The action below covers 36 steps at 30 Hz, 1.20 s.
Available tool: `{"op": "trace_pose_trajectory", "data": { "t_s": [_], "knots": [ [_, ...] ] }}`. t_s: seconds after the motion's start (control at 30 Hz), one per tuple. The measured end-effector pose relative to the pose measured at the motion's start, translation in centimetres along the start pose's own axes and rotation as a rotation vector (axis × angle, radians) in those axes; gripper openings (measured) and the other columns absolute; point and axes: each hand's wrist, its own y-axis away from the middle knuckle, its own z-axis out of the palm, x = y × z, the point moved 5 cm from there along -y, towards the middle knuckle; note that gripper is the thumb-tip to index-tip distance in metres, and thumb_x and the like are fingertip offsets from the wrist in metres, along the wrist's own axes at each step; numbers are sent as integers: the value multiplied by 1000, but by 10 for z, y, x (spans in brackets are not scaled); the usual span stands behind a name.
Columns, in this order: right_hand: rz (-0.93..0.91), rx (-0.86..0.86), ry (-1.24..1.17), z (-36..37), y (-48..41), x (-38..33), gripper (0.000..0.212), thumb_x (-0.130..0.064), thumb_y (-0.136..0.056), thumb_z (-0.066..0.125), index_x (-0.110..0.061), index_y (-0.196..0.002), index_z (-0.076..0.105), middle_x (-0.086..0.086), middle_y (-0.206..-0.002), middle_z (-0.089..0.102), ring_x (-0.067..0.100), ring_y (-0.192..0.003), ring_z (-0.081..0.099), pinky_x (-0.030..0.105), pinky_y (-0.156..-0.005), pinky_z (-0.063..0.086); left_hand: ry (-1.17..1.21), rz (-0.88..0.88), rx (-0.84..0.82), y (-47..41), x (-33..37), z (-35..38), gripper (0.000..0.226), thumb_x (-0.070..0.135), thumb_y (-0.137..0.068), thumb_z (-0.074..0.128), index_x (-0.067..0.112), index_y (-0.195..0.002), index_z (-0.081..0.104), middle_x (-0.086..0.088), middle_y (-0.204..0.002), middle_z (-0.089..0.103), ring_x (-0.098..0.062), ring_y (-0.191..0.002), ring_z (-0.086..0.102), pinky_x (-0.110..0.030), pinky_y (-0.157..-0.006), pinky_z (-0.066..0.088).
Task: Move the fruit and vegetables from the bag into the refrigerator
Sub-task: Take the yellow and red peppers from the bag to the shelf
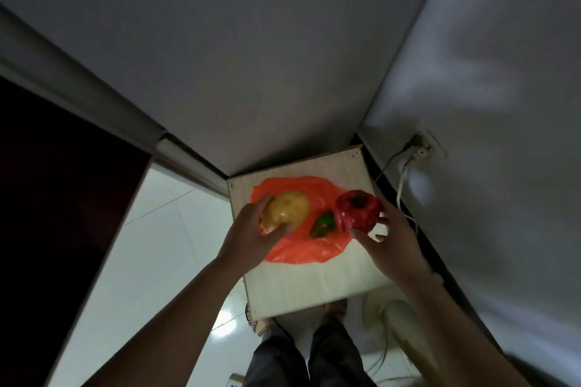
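At frame centre, left hand (251, 229) is gripping a potato (287, 209); right hand (388, 239) is holding a red bell pepper (356, 210). Apparently a green pepper (323, 225) is lying on the orange bag (301, 248).

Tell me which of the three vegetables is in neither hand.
The green pepper, lying on the orange bag. The left hand grips the potato and the right hand holds the red pepper.

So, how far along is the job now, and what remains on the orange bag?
Early stage. Nothing looks stored yet; no open refrigerator is in view. In hand: the left hand grips the potato, the right hand holds the red pepper. Remaining: the green pepper lies on the flattened orange bag on the wooden table.
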Motion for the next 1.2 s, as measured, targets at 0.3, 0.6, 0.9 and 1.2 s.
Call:
{"op": "trace_pose_trajectory", "data": {
  "t_s": [0.3,0.6,0.9,1.2],
  "knots": [
    [-146,23,-63,-7,116,-84,74,-32,-70,79,-29,-132,40,-13,-121,47,1,-106,51,15,-78,48,313,-22,73,114,38,-52,56,41,-76,71,31,-124,43,9,-119,53,-6,-93,59,-11,-65,42],
    [-290,-185,-33,0,173,-126,71,-32,-73,77,-35,-131,36,-11,-126,51,5,-116,49,21,-89,46,355,-69,252,208,35,-89,58,42,-76,69,30,-127,43,11,-121,50,-11,-98,57,-14,-68,42],
    [-530,-518,109,42,189,-184,79,-38,-71,78,-41,-135,32,-10,-132,48,10,-118,50,33,-97,48,392,-254,595,323,3,-87,58,43,-76,69,33,-125,40,13,-116,46,-10,-97,50,-11,-65,40],
    [-719,-843,237,114,257,-194,82,-38,-69,79,-39,-136,32,-11,-137,40,8,-120,46,21,-91,45,562,-469,886,435,-46,-61,61,43,-72,73,32,-125,44,7,-120,53,-14,-102,56,-18,-71,45]
  ]
}}
